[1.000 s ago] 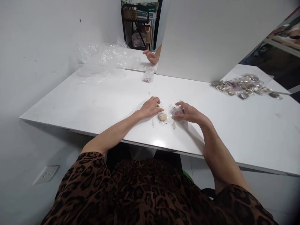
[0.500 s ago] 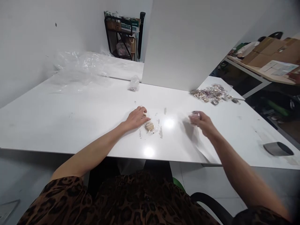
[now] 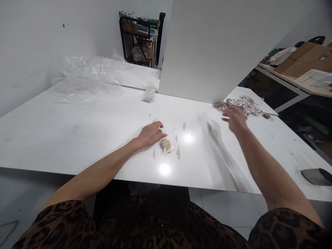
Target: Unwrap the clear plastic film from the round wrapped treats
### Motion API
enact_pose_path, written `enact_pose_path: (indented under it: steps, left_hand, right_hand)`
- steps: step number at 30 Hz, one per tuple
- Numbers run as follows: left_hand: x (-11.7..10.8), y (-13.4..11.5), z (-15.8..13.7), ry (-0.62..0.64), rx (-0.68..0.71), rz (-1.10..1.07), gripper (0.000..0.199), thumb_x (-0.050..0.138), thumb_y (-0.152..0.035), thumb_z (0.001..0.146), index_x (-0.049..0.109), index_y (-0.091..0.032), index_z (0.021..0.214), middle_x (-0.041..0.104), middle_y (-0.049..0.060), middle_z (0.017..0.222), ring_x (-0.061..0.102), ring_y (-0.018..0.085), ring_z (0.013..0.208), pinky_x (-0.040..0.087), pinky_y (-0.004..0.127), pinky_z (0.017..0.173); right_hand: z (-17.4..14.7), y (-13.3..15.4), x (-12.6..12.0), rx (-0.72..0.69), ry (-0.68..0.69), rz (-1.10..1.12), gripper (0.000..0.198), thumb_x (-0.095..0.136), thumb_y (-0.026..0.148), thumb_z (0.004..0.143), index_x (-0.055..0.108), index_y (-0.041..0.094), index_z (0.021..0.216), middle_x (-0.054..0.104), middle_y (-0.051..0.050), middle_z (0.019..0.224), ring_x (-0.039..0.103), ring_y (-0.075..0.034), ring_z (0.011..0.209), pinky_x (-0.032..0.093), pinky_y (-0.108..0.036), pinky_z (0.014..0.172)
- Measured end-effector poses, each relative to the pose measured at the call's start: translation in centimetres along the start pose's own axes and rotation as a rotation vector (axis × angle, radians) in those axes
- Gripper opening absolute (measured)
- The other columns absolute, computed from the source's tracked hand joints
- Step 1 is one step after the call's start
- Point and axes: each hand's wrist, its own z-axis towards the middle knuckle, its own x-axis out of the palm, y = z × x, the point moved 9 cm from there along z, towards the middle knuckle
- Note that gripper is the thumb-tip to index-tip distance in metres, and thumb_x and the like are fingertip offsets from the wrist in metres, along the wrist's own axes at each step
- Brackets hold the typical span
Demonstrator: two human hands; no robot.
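Note:
My left hand (image 3: 151, 135) rests on the white table (image 3: 109, 117), its thumb and fingers curled around a small wrapped biscuit (image 3: 159, 131) that is partly hidden by them. Just below the thumb lies another round, tan wrapped biscuit (image 3: 166, 144) in clear film, flat on the table. Over at the right, my right hand (image 3: 235, 118) is at the near edge of a pile of small wrapped pieces (image 3: 247, 105). Its fingers are apart and slightly blurred, and I see nothing held in them.
Crumpled clear plastic (image 3: 90, 74) spreads along the back left. A small clear bag (image 3: 149, 93) stands near the white partition (image 3: 199, 52). A dark grey, ring-like object (image 3: 316, 177) sits at the right edge. Worn patches mark the tabletop.
My right hand has moved away from me and to the right, up to the pile; the clear-wrapped piece it held no longer shows in it. The left hand stays in place.

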Motion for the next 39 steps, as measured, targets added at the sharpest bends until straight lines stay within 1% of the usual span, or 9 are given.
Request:
enact_pose_path:
  steps: [2, 5, 8, 13, 17, 22, 26, 32, 39]
  left_hand:
    - [0.1, -0.1, 0.0, -0.01, 0.006, -0.014, 0.03, 0.055, -0.049, 0.096, 0.055, -0.025, 0.114, 0.07, 0.007, 0.118, 0.066, 0.029, 0.108, 0.049, 0.043, 0.093]
    - [-0.1, 0.0, -0.1, -0.031, -0.006, -0.07, 0.026, 0.052, -0.042, 0.098, 0.057, -0.024, 0.116, 0.072, 0.007, 0.116, 0.067, 0.027, 0.108, 0.05, 0.043, 0.094]
    - [-0.1, -0.1, 0.0, -0.012, 0.022, -0.251, 0.027, 0.055, -0.04, 0.097, 0.061, -0.023, 0.116, 0.073, 0.005, 0.103, 0.068, 0.023, 0.098, 0.051, 0.039, 0.09]
    - [1.4, -1.1, 0.2, 0.168, 0.125, -0.723, 0.045, 0.071, -0.041, 0.088, 0.058, -0.017, 0.124, 0.063, 0.0, 0.082, 0.059, 0.013, 0.071, 0.046, 0.027, 0.067]
    - [1.9, -0.7, 0.5, 0.159, 0.107, -0.784, 0.054, 0.075, -0.049, 0.086, 0.056, -0.016, 0.124, 0.062, 0.004, 0.095, 0.058, 0.011, 0.07, 0.047, 0.029, 0.068]
    - [2.3, -1.1, -0.1, 0.236, 0.128, -0.573, 0.059, 0.068, -0.057, 0.09, 0.058, -0.017, 0.132, 0.064, 0.012, 0.115, 0.062, 0.018, 0.09, 0.05, 0.036, 0.084]
    - [2.4, -1.9, -0.5, 0.278, 0.187, -0.411, 0.055, 0.064, -0.054, 0.092, 0.061, -0.016, 0.131, 0.066, 0.013, 0.114, 0.061, 0.022, 0.101, 0.049, 0.039, 0.09]
    - [2.3, -0.9, 0.4, 0.177, 0.158, -0.556, 0.044, 0.06, -0.045, 0.096, 0.061, -0.012, 0.124, 0.067, 0.01, 0.103, 0.064, 0.018, 0.087, 0.05, 0.038, 0.084]
    - [2.2, -0.7, 0.5, 0.185, 0.121, -0.582, 0.034, 0.061, -0.035, 0.098, 0.061, -0.011, 0.122, 0.064, 0.008, 0.101, 0.066, 0.014, 0.081, 0.052, 0.035, 0.08]
  right_hand:
    - [-5.3, 0.4, 4.1, 0.053, 0.046, 0.014, 0.054, 0.073, 0.069, 0.071, 0.059, 0.024, 0.097, 0.067, -0.005, 0.091, 0.062, -0.019, 0.079, 0.053, -0.035, 0.066]
    - [-13.0, 3.7, 11.9, 0.048, 0.387, 0.015, 0.055, 0.068, 0.066, 0.086, 0.062, 0.025, 0.123, 0.068, -0.011, 0.128, 0.064, -0.026, 0.114, 0.054, -0.044, 0.093]
    - [-17.2, 7.3, 16.4, 0.001, 0.533, 0.056, 0.059, 0.067, 0.059, 0.092, 0.051, 0.031, 0.142, 0.059, -0.009, 0.145, 0.059, -0.025, 0.123, 0.053, -0.039, 0.092]
    - [-18.4, 8.5, 19.8, 0.128, 0.623, 0.26, 0.056, 0.081, 0.056, 0.082, 0.058, 0.033, 0.128, 0.067, 0.002, 0.089, 0.057, -0.017, 0.075, 0.046, -0.033, 0.068]
    - [-18.3, 6.0, 18.7, 0.4, 0.587, 0.456, 0.043, 0.09, 0.054, 0.068, 0.066, 0.024, 0.086, 0.063, 0.003, 0.069, 0.05, -0.013, 0.058, 0.037, -0.029, 0.056]
    - [-15.8, 1.7, 11.1, 0.494, 0.333, 0.389, 0.049, 0.094, 0.053, 0.056, 0.064, 0.021, 0.077, 0.063, 0.0, 0.065, 0.047, -0.011, 0.053, 0.032, -0.025, 0.047]
    - [-15.6, 3.0, 7.6, 0.181, 0.203, 0.125, 0.047, 0.081, 0.059, 0.077, 0.068, 0.022, 0.102, 0.073, -0.009, 0.099, 0.066, -0.02, 0.082, 0.053, -0.033, 0.066]
    - [-26.3, 10.4, 15.9, -0.669, 0.732, -0.384, 0.058, 0.057, 0.06, 0.1, 0.053, 0.024, 0.146, 0.053, -0.018, 0.153, 0.05, -0.038, 0.139, 0.05, -0.063, 0.105]
    - [-27.3, 10.5, 15.1, -0.881, 0.51, -0.426, 0.029, 0.054, 0.032, 0.105, 0.058, 0.017, 0.129, 0.068, -0.014, 0.103, 0.063, -0.023, 0.088, 0.06, -0.039, 0.072]
